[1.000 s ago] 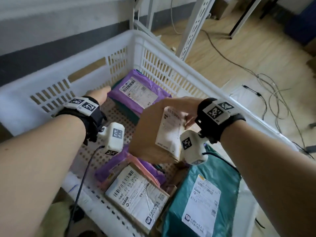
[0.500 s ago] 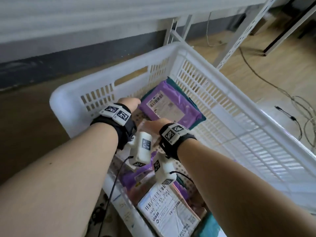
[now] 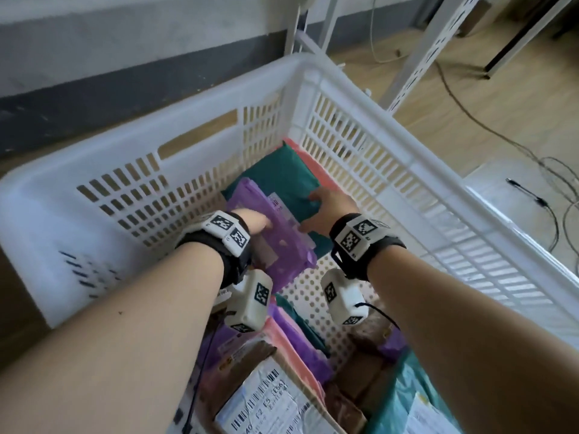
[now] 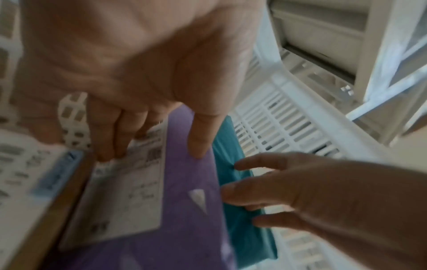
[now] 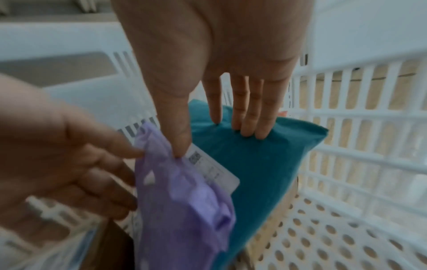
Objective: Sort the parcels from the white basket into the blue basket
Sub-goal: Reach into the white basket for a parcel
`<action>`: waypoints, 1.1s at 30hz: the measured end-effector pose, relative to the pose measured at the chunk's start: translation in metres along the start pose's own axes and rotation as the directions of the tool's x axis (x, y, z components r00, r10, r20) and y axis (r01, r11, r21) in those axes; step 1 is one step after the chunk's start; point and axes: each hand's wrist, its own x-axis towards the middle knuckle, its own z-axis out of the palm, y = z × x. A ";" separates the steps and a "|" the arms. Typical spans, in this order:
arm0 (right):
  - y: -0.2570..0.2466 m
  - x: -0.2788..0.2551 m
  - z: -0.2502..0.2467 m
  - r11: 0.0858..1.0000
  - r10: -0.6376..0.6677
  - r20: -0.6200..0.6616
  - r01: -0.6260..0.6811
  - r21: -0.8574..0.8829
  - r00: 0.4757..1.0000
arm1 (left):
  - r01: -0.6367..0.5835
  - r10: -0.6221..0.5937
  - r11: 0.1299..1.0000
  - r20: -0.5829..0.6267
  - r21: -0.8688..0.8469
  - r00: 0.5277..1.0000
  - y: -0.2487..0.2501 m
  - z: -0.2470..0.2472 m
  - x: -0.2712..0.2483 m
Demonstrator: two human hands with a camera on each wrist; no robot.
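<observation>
Here, at the left, the slotted wall of the white basket [image 3: 94,195] stands before a grey wall with a dark skirting band. Inside the basket, the left hand [image 3: 255,222] grips the near-left side of the purple parcel [image 3: 282,233]: the left wrist view shows its fingers [image 4: 108,138] lying on the white shipping label and the thumb on the purple film, and the right wrist view shows them curled round that edge. The purple parcel is tilted, its label side turned toward the left wall, and it leans against the teal parcel [image 3: 282,180] behind it. The right hand [image 3: 329,208] lies just to the right; its fingers [image 5: 251,117] are nearly straight, pressing on the top of the teal parcel, while its thumb touches the upper edge of the purple parcel beside the label. The teal parcel sits in the far corner of the basket on a pink parcel [image 3: 319,173], of which only the edge shows. Nearer the camera, more parcels fill the basket floor: a brown box with a barcode label [image 3: 266,399], purple and pink bags beside it, and a light teal bag [image 3: 416,399] at the lower right. The perforated basket floor [image 3: 313,286] shows between the two groups. To the right of the basket lie a wooden floor [image 3: 488,114], loose cables [image 3: 554,195] and the white legs of a metal rack [image 3: 419,54].
</observation>
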 end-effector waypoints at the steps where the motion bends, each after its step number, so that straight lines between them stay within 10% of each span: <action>1: 0.004 0.000 0.005 0.999 -0.007 0.024 0.008 -0.040 1.000 | -0.015 0.015 1.000 -0.035 0.003 0.999 0.002 0.004 0.003; 17: 0.011 0.024 -0.004 0.978 0.093 0.002 -0.092 0.185 0.996 | -0.048 -0.078 0.911 -0.286 -0.410 0.955 0.000 -0.003 0.029; 21: 0.025 0.034 -0.019 0.990 0.126 -0.104 -0.118 0.075 0.987 | -0.010 -0.056 0.883 -0.126 -0.470 0.990 0.001 0.009 0.029; 33: 0.039 0.063 0.004 0.942 0.184 0.177 -0.225 0.247 0.967 | 0.085 -0.069 0.696 0.051 -0.713 0.996 -0.016 0.045 0.093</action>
